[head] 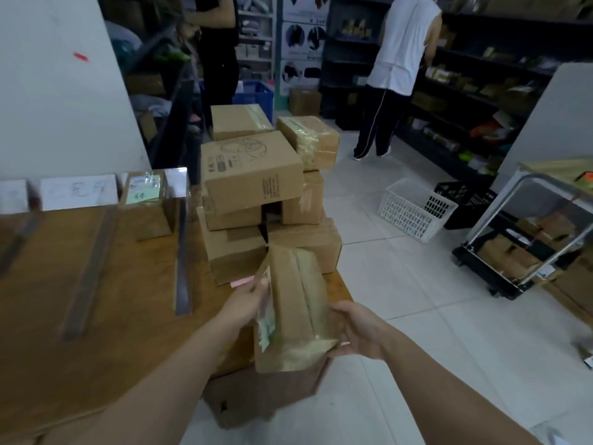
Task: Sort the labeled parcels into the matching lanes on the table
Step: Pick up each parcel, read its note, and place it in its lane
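A taped cardboard parcel (296, 303) is held upright above the table's right front corner, its green label facing left. My left hand (247, 301) grips its left side at the label, and my right hand (356, 329) holds its right lower edge. Behind it, several brown parcels (253, 178) are stacked at the right end of the wooden table (106, 284). Grey strips (183, 252) split the tabletop into lanes, with white lane signs (78, 191) standing at the back. One parcel with a green label (146, 205) stands in the lane left of the stack.
A cardboard box (266, 393) sits on the floor under the table corner. A white basket (415, 210), a black crate (462, 200) and a loaded trolley (526, 248) stand on the tiled floor to the right. Two people stand by the far shelves.
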`<control>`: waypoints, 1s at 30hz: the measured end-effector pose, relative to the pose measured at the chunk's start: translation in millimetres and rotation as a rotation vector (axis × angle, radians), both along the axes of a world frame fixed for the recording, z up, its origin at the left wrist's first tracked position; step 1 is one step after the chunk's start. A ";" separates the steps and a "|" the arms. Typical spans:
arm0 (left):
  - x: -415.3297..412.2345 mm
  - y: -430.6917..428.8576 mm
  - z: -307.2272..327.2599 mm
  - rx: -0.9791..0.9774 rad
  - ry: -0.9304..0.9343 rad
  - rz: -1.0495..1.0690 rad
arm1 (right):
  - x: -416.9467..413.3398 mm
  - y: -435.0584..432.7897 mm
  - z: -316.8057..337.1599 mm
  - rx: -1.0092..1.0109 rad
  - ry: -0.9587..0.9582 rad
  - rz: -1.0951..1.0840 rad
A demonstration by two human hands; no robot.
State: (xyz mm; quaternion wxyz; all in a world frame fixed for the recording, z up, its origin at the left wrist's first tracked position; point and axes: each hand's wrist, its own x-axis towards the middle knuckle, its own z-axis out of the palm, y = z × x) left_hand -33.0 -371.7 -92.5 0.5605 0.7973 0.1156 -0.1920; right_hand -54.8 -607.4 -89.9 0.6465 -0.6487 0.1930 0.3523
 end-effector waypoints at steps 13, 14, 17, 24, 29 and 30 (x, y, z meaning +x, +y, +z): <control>-7.5 -14.8 18.8 -0.295 0.110 0.093 | 16.5 56.1 8.8 -0.552 -0.370 0.094; -5.9 -17.1 21.5 -0.311 0.117 0.086 | 17.6 58.2 8.5 -0.605 -0.358 0.126; -5.7 -18.4 25.8 -0.310 0.092 0.121 | 24.2 51.4 6.0 -0.620 -0.357 0.085; -11.1 -6.9 18.1 -0.089 0.080 0.102 | 17.6 26.8 -9.2 0.008 -0.257 -0.166; -19.2 4.5 22.5 -0.126 0.037 0.147 | 19.0 30.7 -15.9 0.159 -0.242 -0.193; -20.4 7.7 23.5 -0.118 0.023 0.161 | 19.4 33.5 -16.3 0.172 -0.236 -0.189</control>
